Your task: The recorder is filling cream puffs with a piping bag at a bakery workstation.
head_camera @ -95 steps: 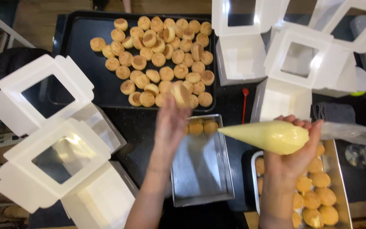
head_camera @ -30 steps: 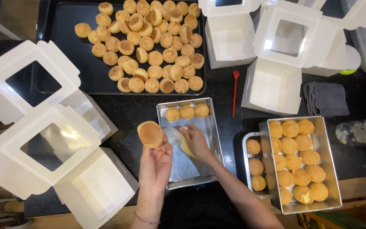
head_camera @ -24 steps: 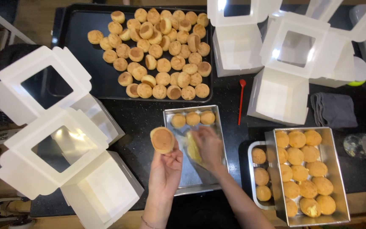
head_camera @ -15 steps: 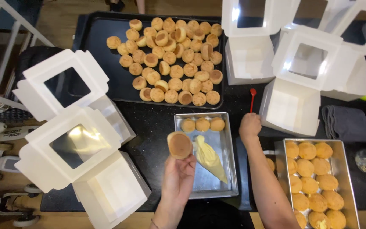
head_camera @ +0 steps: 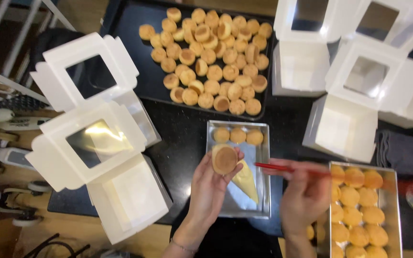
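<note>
— What changed? 
— The right hand (head_camera: 307,193) has left the piping bag (head_camera: 245,180) lying in the small steel tray (head_camera: 264,191) and now pinches a thin red stick (head_camera: 290,168). The left hand (head_camera: 211,188) cups one puff (head_camera: 225,159), flat side up, over that tray.
— Counts? 
— Three puffs (head_camera: 237,136) in the tray; five white window boxes (head_camera: 92,143) on the bench (head_camera: 182,143).

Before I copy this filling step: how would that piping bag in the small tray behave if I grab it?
The piping bag lies slumped and tapered on the steel tray, so it is probably soft and floppy, sagging if lifted by one end. It looks partly full of pale cream, so a squeeze would likely push filling out. Flat as it lies, rolling seems unlikely.
</note>
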